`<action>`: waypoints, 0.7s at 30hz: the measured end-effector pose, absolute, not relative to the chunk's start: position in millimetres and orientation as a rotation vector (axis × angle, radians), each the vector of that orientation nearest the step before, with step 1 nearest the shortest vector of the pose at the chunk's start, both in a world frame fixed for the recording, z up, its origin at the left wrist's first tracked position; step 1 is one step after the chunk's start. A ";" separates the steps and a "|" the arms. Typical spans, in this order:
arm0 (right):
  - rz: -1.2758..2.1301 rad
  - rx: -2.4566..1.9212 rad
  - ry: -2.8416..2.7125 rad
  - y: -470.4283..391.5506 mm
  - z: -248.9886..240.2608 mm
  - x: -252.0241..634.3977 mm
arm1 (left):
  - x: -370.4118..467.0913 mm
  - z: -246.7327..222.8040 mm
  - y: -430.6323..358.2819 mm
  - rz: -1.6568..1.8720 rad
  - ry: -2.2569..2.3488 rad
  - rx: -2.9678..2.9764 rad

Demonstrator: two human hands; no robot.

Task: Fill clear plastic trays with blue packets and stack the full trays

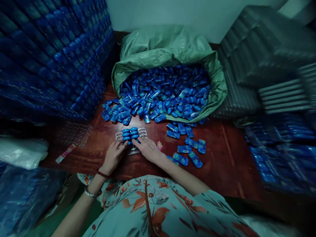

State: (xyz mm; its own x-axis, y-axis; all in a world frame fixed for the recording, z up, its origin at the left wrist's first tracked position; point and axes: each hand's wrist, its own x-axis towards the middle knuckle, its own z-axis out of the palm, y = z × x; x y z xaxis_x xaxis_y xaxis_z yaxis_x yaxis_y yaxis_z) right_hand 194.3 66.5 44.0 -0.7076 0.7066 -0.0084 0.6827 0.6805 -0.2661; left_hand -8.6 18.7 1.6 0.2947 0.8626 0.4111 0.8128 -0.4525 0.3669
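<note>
On the table in front of me lies a clear plastic tray (142, 132) with moulded hollows. Small blue oval containers (133, 132) sit in two columns in its middle. My left hand (115, 154) is at the near left side of the tray, fingers curled together with the tips on a blue container at the near end. From the right, my right hand (148, 149) reaches in, its fingers bent and closed on the near end of the other column. The fingers partly hide the nearest containers.
A large green woven sack (218, 87) spills many blue containers onto the wooden table (222, 158). Loose blue packs (184, 149) lie to the right. Packed blue stacks (56, 59) rise at left, grey tray stacks (269, 46) at right. An empty clear tray (74, 133) and pink strip (65, 153) lie left.
</note>
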 end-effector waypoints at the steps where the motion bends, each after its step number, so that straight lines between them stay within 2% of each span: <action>1: 0.383 -1.220 -2.723 61.1 40.5 204.4 | -9.1 1.5 13.8 0.835 1.674 2.468; 4: 0.403 -1.490 -2.468 37.2 34.2 254.6 | -1.3 3.0 -7.7 0.862 1.812 2.415; 7: 0.372 -1.817 -2.294 13.2 39.9 318.8 | 29.4 8.7 -22.8 0.978 1.543 2.419; 11: 0.439 -2.103 -2.358 2.4 53.5 372.7 | 101.6 16.0 -3.7 0.635 1.092 2.397; 16: 0.587 -2.194 -2.466 9.3 46.4 366.5 | 177.4 13.0 41.8 0.237 0.916 2.470; 19: 0.554 -2.218 -2.382 15.1 33.8 354.6 | 178.4 10.5 47.5 0.116 0.953 2.468; 21: 0.599 -2.117 -2.328 18.5 28.1 346.3 | 157.0 12.0 39.2 0.159 1.019 2.404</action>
State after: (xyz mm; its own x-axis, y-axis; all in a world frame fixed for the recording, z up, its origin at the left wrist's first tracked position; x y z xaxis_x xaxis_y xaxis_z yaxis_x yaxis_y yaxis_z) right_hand 346.3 18.5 28.1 -0.1250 0.9483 -0.2916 0.9713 0.0570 -0.2310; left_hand 157.0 39.2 12.0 0.7100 0.6982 -0.0915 0.6375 -0.5821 0.5048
